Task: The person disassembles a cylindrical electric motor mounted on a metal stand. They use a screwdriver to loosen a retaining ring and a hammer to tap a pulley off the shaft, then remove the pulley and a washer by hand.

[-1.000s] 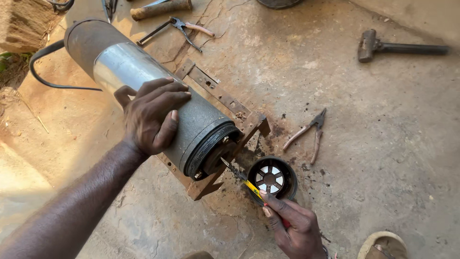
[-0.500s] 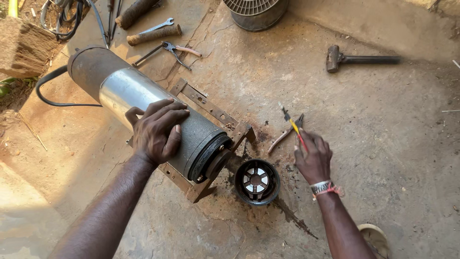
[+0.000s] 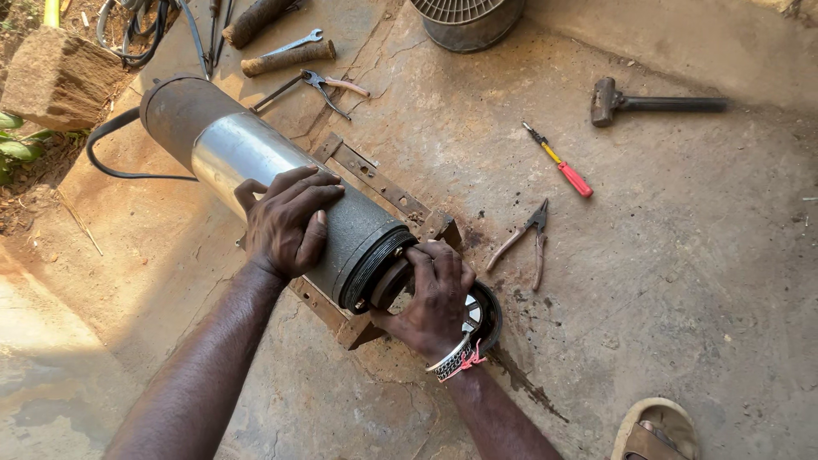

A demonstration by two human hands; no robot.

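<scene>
Our right hand (image 3: 436, 294) has its fingers (image 3: 443, 262) curled tight around the round end piece (image 3: 390, 284) at the mouth of the big motor cylinder (image 3: 273, 183), clamped on it where it meets the black ribbed collar. Our left hand (image 3: 285, 220) lies flat over the top of the cylinder, fingers spread and pressing down on the grey casing, gripping nothing but steadying the body. The cylinder lies on its side across a rusty metal frame (image 3: 375, 181), its far end dark and a black cable (image 3: 119, 162) looping out from it.

As we judge it, the end of the cylinder is already opened up: a black round part with spokes (image 3: 484, 313) lies on the floor just beside our right wrist, half hidden by it. The end piece is still seated in the casing, so the work at this end looks partly done.

The tools lie apart from our hands: pliers (image 3: 527, 240) near the frame, a red and yellow screwdriver (image 3: 558, 162) beyond them, a hammer (image 3: 652, 100) further off, a second pair of pliers (image 3: 319, 85) and a spanner (image 3: 294, 43) at the top.

We work on a bare, cracked concrete floor (image 3: 699, 281), stained with rust, outdoors in sunlight, with a stone block (image 3: 55, 81) and a sandalled foot (image 3: 656, 430) at the edges
</scene>
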